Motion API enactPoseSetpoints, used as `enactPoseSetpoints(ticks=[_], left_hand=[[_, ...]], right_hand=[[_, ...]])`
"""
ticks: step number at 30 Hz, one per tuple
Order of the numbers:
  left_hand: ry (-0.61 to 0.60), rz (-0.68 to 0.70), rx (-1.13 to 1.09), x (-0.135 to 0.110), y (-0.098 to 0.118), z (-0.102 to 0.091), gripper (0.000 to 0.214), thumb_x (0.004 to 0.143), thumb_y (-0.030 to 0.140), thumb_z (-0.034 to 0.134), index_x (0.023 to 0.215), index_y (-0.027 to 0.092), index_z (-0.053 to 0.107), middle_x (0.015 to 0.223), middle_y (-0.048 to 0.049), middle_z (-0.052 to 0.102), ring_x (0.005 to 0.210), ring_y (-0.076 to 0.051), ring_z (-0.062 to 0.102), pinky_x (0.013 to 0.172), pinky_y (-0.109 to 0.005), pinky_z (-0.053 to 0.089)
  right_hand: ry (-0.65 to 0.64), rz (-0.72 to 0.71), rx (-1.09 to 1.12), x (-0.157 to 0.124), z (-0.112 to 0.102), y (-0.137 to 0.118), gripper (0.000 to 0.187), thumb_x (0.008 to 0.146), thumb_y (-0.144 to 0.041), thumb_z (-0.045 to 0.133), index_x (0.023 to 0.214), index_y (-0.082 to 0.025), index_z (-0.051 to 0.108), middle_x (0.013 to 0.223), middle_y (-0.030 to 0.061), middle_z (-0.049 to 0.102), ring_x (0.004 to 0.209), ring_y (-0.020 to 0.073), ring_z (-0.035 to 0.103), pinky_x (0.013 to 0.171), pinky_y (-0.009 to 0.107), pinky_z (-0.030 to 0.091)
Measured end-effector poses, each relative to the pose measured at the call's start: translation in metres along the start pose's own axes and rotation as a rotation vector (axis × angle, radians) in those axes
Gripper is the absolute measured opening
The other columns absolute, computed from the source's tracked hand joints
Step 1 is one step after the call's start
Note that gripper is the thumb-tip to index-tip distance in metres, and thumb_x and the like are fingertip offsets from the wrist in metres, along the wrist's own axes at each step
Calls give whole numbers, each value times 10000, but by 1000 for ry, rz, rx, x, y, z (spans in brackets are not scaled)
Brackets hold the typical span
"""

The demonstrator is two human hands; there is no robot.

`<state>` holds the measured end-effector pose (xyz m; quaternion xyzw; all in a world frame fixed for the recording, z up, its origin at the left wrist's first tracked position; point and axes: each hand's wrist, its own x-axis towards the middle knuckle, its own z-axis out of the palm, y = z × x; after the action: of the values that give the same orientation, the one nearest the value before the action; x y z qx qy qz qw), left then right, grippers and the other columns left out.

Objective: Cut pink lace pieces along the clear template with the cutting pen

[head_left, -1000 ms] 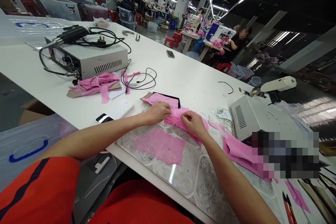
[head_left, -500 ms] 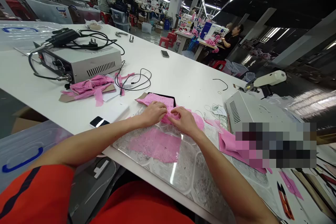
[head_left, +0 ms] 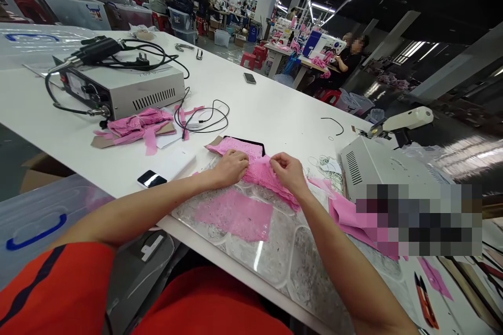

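Pink lace scraps (head_left: pixel 137 126) lie on cardboard toward the table's (head_left: pixel 271 110) left edge, just before a grey control box (head_left: pixel 126 89) with black cables (head_left: pixel 202 118) trailing off it. A phone (head_left: pixel 151 178) sits close to the near edge; a second grey machine (head_left: pixel 377 172) stands at the right. Between these, the left hand (head_left: pixel 232 166) and right hand (head_left: pixel 290 172) are slightly apart, each pinching the pink lace strip (head_left: pixel 264 174) stretched between them, over a clear sheet (head_left: pixel 275 256) bearing a flat lace piece (head_left: pixel 236 214).
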<state>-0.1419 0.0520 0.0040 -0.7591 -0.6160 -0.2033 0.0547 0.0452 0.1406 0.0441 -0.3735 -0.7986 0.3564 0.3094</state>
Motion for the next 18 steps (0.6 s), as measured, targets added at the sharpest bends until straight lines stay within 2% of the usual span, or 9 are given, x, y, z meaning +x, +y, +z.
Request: enactPoseSetpoints(ticks=[4, 6, 9, 11, 14, 18], left_hand=[[6, -14, -4, 2, 16, -9, 163, 890, 186, 519, 929, 163, 675, 1048, -95, 657, 1008, -225, 580, 918, -397, 394], [6, -23, -10, 8, 34, -12, 208, 895, 319, 564, 966, 157, 674, 1007, -107, 648, 988, -249, 576, 874, -396, 418], [-10, -44, -21, 25, 68, -10, 431, 846, 554, 596, 867, 132, 681, 898, -118, 634, 915, -274, 583, 826, -406, 436], [-18, -74, -22, 39, 90, -2, 488, 832, 599, 586, 807, 120, 677, 844, -127, 625, 893, -289, 587, 811, -419, 439], [-9, -131, -18, 60, 111, 11, 360, 862, 454, 581, 807, 111, 674, 856, -144, 629, 902, -305, 583, 822, -449, 432], [7, -136, -23, 76, 121, 21, 156, 845, 243, 560, 842, 128, 667, 909, -142, 630, 923, -298, 569, 813, -454, 429]], right_hand=[[120, 81, 90, -3, -22, 0, 109, 697, -307, 550, 705, -203, 582, 535, -23, 592, 484, 124, 555, 507, 261, 469], [164, 109, 130, -7, -29, 0, 99, 678, -295, 563, 702, -200, 578, 525, -21, 603, 479, 132, 582, 505, 266, 499], [224, 131, 180, -14, -36, -1, 103, 666, -289, 586, 705, -194, 580, 521, -19, 621, 468, 138, 606, 499, 269, 530], [272, 136, 207, -19, -41, -2, 104, 666, -282, 596, 710, -190, 581, 521, -21, 627, 463, 135, 615, 506, 268, 548], [353, 141, 236, -26, -54, -3, 107, 672, -276, 601, 725, -187, 574, 520, -29, 629, 479, 135, 638, 518, 264, 565], [515, 145, 295, -46, -82, 4, 125, 680, -277, 620, 728, -178, 560, 534, -23, 639, 523, 152, 676, 507, 260, 575]])
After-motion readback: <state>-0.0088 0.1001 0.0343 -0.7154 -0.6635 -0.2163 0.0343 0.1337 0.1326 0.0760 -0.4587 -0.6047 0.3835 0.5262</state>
